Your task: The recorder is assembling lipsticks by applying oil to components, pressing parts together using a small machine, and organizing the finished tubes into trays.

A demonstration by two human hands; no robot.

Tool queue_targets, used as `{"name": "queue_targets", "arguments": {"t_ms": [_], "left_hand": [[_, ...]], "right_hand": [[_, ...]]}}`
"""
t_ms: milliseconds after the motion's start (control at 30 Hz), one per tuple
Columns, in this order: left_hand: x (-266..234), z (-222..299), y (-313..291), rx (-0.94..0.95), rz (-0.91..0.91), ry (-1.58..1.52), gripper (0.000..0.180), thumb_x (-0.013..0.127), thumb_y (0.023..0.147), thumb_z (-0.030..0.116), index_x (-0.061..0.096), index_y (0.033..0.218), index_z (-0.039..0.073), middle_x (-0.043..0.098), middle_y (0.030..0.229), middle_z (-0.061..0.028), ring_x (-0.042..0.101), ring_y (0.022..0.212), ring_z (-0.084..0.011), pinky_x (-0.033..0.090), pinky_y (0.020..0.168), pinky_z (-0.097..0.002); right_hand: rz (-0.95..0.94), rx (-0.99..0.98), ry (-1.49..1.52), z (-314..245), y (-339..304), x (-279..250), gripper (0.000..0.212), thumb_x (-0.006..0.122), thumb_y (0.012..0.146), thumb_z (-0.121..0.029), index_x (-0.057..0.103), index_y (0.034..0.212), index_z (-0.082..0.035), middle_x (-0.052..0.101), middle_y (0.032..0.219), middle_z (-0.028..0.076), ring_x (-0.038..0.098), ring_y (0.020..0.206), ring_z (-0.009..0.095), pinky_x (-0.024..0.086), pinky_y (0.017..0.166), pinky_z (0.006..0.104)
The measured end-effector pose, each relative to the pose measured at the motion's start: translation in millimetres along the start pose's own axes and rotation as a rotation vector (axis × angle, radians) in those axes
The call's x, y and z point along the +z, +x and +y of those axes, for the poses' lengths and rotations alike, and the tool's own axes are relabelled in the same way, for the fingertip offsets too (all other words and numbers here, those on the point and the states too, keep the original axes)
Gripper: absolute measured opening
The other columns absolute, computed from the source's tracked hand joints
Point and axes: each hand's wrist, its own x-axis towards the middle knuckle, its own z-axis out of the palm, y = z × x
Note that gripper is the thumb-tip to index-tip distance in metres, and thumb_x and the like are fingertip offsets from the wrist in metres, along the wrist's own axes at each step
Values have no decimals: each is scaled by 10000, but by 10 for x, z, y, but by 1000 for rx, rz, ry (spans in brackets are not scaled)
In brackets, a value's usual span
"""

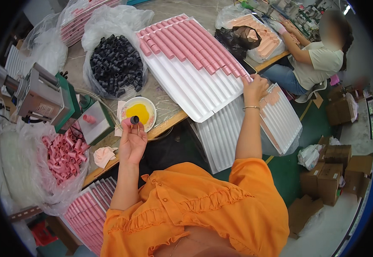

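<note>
My left hand point(134, 143) is raised near the table's front edge, its fingertips closed on a small pink tube with a black insert point(134, 120) at its end. Behind it is a patterned bowl point(153, 107) of yellow liquid point(137, 113). My right hand point(256, 89) is at the right edge of a white grooved tray point(186, 96), fingers closed on the end of a pink tube point(247, 79) in the outermost row. Rows of pink tubes point(186, 43) fill the tray's far part; its near grooves are bare.
A bag of black rings point(117, 64) lies behind the bowl. At left stand a bench press point(45, 92) and a bag of pink tubes point(66, 156). More white trays point(225, 132) are below the table edge. A person point(319, 60) works at right, near cardboard boxes point(328, 171).
</note>
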Motion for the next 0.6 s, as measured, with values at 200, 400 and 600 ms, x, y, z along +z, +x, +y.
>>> {"name": "queue_targets", "arguments": {"t_ms": [200, 400, 600], "left_hand": [[113, 87, -39, 104, -63, 112, 297, 616, 948, 246, 574, 1222, 139, 622, 1115, 3, 554, 1019, -126, 462, 794, -252], [89, 187, -172, 543, 4, 455, 297, 651, 934, 165, 541, 1204, 113, 609, 1066, 19, 549, 936, -79, 428, 773, -221], [114, 344, -428, 725, 101, 768, 276, 681, 897, 68, 575, 1148, 24, 628, 1068, -41, 577, 980, -89, 453, 878, -243]], "right_hand": [[-84, -12, 24, 386, 133, 64, 377, 667, 838, -496, 697, 906, -126, 631, 972, 135, 571, 958, 328, 451, 779, 506], [-490, -333, 940, -1441, -812, -1018, 329, 796, 769, -251, 647, 993, -61, 699, 829, 70, 630, 671, 185, 476, 683, 342], [-712, -834, 1107, -2501, -1680, -1122, 430, 808, 705, -217, 650, 1087, -97, 679, 877, -5, 592, 792, 194, 365, 773, 354]]}}
